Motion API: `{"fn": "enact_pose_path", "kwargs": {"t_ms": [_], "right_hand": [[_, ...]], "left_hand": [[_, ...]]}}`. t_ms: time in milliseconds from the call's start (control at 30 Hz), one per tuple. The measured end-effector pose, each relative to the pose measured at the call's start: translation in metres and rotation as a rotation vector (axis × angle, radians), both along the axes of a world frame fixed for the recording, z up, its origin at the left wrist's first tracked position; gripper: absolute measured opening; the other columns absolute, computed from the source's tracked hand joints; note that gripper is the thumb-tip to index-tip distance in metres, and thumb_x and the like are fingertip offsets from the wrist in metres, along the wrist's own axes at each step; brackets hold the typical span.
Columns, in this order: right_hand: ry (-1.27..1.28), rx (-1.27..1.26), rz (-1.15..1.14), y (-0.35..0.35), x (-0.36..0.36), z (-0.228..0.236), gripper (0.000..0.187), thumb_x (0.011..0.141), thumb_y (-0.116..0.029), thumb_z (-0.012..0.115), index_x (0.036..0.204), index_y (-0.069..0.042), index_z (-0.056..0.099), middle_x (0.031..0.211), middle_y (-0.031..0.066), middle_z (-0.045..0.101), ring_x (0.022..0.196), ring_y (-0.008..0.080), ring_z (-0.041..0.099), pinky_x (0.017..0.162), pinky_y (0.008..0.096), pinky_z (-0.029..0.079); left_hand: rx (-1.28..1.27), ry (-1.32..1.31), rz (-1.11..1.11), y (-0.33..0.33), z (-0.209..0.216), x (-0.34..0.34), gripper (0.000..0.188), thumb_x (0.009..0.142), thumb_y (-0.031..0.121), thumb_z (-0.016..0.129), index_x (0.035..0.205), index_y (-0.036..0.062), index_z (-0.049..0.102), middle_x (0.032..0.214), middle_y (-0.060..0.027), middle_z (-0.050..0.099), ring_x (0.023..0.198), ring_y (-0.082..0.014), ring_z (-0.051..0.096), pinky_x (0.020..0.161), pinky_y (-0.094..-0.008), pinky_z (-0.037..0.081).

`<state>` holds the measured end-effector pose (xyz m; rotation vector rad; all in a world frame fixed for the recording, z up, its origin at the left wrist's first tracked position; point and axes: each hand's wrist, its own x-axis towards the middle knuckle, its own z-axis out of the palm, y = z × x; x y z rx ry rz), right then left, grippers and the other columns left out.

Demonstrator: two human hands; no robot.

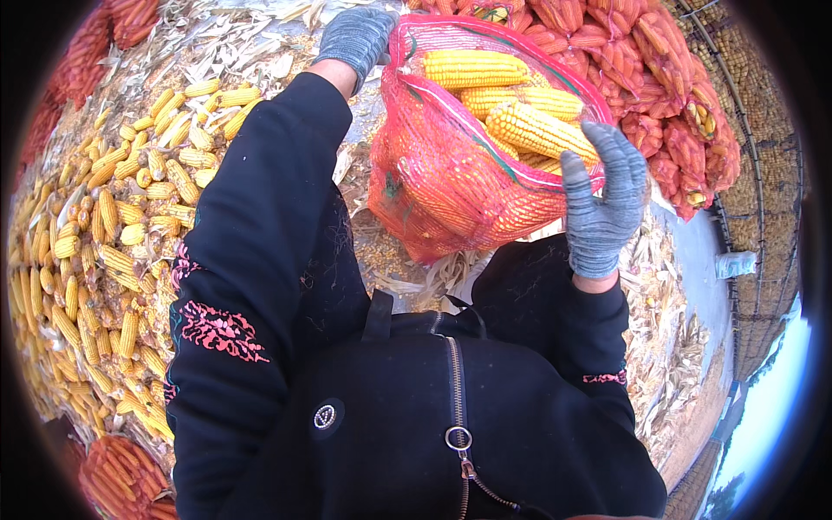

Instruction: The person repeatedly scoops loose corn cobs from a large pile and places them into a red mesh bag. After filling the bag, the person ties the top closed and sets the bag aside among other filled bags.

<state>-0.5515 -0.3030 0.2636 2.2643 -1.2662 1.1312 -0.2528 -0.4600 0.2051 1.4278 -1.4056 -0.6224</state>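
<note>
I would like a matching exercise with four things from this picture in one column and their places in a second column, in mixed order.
1. left hand
2. right hand
3. loose corn cobs
4. filled red mesh sacks

A. stacked at the upper right
B. at the far rim of the open sack
C. spread on the ground at the left
D. at the near rim of the open sack

Pairs: 1-B, 2-D, 3-C, 4-A

- Loose corn cobs (104,234) heaped on the ground at left.
- Dry husks (667,321) litter the floor.
- Wire crib (763,173) at right.
- Daylight, blue sky (771,407).
</note>
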Motion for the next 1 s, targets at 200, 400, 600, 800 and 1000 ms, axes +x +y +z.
{"fn": "enact_pose_path", "kwargs": {"t_ms": [200, 400, 600, 800, 1000], "right_hand": [[0.211, 0.382, 0.01, -0.046, 0.098, -0.017, 0.046, 0.078, -0.03, 0.067, 0.113, -0.003, 0.058, 0.1, 0.0193, 0.062, 0.094, 0.0354, 0.059, 0.082, 0.043, 0.046], [-0.335, 0.783, 0.495, -0.067, 0.092, -0.004, 0.023, 0.081, -0.021, 0.066, 0.093, -0.001, 0.066, 0.083, 0.0105, 0.067, 0.078, 0.0221, 0.063, 0.074, 0.0332, 0.048], [-0.645, 0.936, 0.379, -0.079, 0.088, -0.001, 0.023, 0.089, -0.021, 0.06, 0.098, -0.001, 0.065, 0.083, 0.006, 0.066, 0.075, 0.01, 0.06, 0.067, 0.0217, 0.046], [-0.581, 0.95, 0.425, -0.098, 0.109, 0.012, 0.032, 0.089, -0.024, 0.059, 0.112, -0.003, 0.061, 0.09, 0.0053, 0.066, 0.063, 0.0091, 0.06, 0.056, 0.0204, 0.044], [-0.336, 1.337, 0.272, -0.157, 0.15, 0.024, 0.018, 0.088, -0.017, 0.057, 0.1, -0.004, 0.058, 0.08, 0.0028, 0.061, 0.051, 0.0085, 0.052, 0.042, 0.0184, 0.038]], "left_hand": [[0.197, 0.727, -0.06, 0.008, 0.006, 0.0, 0.018, 0.093, 0.023, 0.053, 0.089, 0.006, 0.058, 0.062, -0.0039, 0.055, 0.049, -0.0147, 0.054, 0.049, -0.0235, 0.048], [0.192, 1.185, -0.276, 0.012, 0.007, -0.003, 0.015, 0.092, 0.021, 0.055, 0.087, 0.007, 0.057, 0.066, -0.0017, 0.054, 0.054, -0.0104, 0.053, 0.044, -0.022, 0.044], [0.168, 0.808, -0.468, 0.008, 0.006, 0.009, 0.013, 0.092, 0.021, 0.055, 0.087, 0.0088, 0.056, 0.066, 0.0008, 0.053, 0.052, -0.0072, 0.048, 0.039, -0.0191, 0.035], [0.146, 1.17, -0.259, 0.009, 0.004, 0.004, 0.013, 0.094, 0.019, 0.05, 0.086, 0.0086, 0.052, 0.063, -0.0004, 0.052, 0.05, -0.0089, 0.05, 0.04, -0.0201, 0.039], [0.117, 1.234, -0.347, 0.007, 0.001, -0.003, 0.01, 0.092, 0.016, 0.053, 0.089, 0.007, 0.053, 0.068, -0.0018, 0.052, 0.054, -0.0097, 0.051, 0.042, -0.0204, 0.039]]}}
